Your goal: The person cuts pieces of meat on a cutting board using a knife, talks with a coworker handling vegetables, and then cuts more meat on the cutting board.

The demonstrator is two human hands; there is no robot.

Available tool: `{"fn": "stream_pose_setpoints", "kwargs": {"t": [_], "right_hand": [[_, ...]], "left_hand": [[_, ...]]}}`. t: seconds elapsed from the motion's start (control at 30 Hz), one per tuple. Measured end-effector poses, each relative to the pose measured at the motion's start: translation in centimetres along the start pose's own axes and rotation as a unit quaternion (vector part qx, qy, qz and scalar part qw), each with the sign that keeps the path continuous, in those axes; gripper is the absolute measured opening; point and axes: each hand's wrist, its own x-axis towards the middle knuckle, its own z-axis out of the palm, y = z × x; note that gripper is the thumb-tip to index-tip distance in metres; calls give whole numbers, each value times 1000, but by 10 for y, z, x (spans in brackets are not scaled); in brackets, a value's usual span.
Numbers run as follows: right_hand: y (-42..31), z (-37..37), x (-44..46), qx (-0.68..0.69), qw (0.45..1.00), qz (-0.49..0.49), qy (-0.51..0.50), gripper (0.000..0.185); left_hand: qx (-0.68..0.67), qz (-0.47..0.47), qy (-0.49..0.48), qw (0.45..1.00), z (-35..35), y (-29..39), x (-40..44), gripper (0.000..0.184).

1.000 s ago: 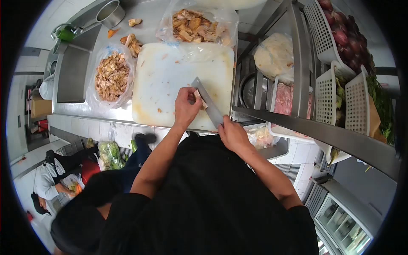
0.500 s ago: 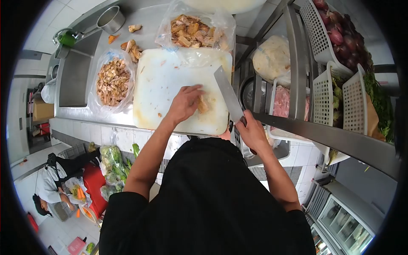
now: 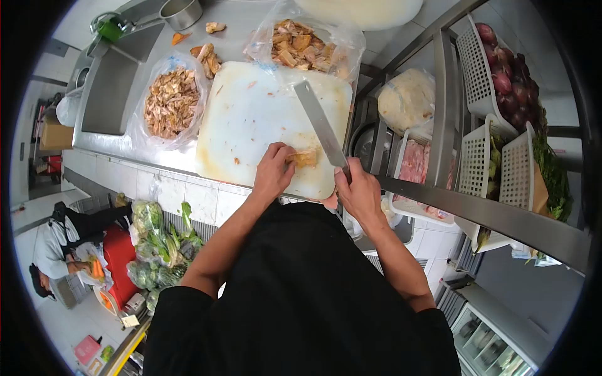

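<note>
Your right hand [image 3: 359, 191] grips the knife [image 3: 320, 123]; your left hand [image 3: 273, 170] pinches the brown piece [image 3: 305, 158], apparently positioning it; cutting would require finger clearance.

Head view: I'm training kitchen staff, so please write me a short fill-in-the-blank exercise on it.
1. The left hand touches a brown piece of food, while the right hand holds a ____.
2. The cutting board under that piece is coloured ____.
3. The bag nearest the sink lies on the board's ____ side in the picture.

Missing words: knife; white; left
</note>
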Motion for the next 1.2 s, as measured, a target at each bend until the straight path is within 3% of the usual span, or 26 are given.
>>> {"fn": "stream_pose_setpoints", "kwargs": {"t": [0.2, 0.3, 0.37, 0.53, 0.6, 0.73, 0.8, 0.93, 1.0, 1.13, 1.2], "right_hand": [[-31, -15, 6, 54, 993, -67, 79, 26], [-15, 8, 16, 17, 996, -74, 48, 24], [7, 26, 26, -154, 981, -80, -88, 21], [-25, -7, 32, -98, 989, -97, -49, 21], [-42, -19, 27, -17, 995, -97, 29, 22], [-30, -3, 23, -9, 996, -82, 26, 22], [-7, 20, 29, -155, 978, -92, -103, 22], [-17, 3, 34, -154, 978, -108, -87, 22], [-32, -8, 29, -56, 994, -96, -15, 23], [-36, -8, 18, 33, 994, -98, 31, 24], [-14, 13, 19, -100, 989, -96, -54, 24]], "left_hand": [[31, 58, 34, 997, 5, -7, -5, 26], [7, 60, 41, 997, 4, -8, -5, 24], [11, 70, 48, 996, 6, -9, -5, 24], [10, 67, 53, 996, 6, -12, -6, 25], [10, 71, 59, 996, 7, -13, -7, 24], [22, 75, 65, 995, 7, -14, -5, 23], [20, 77, 68, 995, 9, -13, -6, 22], [18, 80, 67, 994, 8, -15, -7, 23], [20, 79, 70, 994, 8, -14, -6, 23], [22, 79, 74, 994, 7, -13, -7, 24], [24, 78, 69, 994, 8, -13, -7, 24]]}}
